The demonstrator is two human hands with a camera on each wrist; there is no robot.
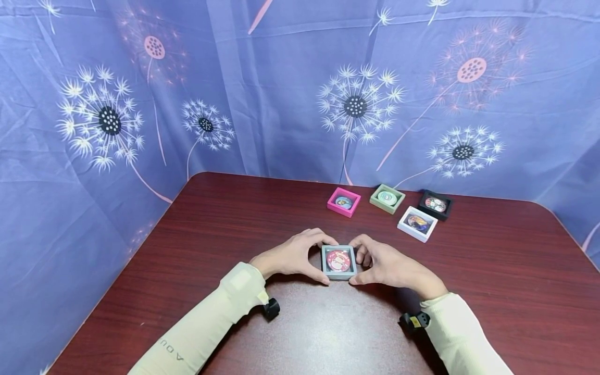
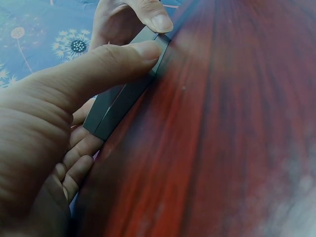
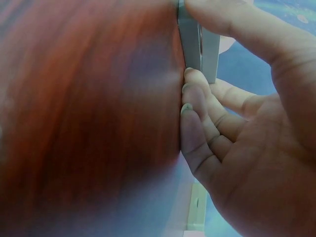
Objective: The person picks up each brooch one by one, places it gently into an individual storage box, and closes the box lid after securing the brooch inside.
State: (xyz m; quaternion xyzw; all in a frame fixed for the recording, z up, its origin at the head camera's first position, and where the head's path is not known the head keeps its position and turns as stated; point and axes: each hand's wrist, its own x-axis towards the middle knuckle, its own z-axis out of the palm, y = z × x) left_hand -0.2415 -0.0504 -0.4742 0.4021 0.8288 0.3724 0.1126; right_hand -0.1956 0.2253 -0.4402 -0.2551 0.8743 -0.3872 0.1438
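Observation:
A grey-blue square display frame [image 1: 339, 277] with a red round badge [image 1: 338, 260] inside lies between both hands, at or just above the table. My left hand [image 1: 297, 255] grips its left side, thumb at the near corner and fingers at the far one. On the opposite side my right hand [image 1: 386, 263] pinches the frame between thumb and forefinger, the other fingers curled beside it. In the left wrist view the frame [image 2: 118, 106] appears edge-on with a thin seam along its side. The right wrist view shows part of the frame [image 3: 190, 42] under the thumb.
Toward the back right of the dark red wooden table [image 1: 234, 208] lie a pink frame [image 1: 344, 212], a green frame [image 1: 382, 206], a black frame [image 1: 448, 207] and a white frame [image 1: 412, 233], the last two close together. A blue dandelion-print curtain [image 1: 281, 104] hangs behind.

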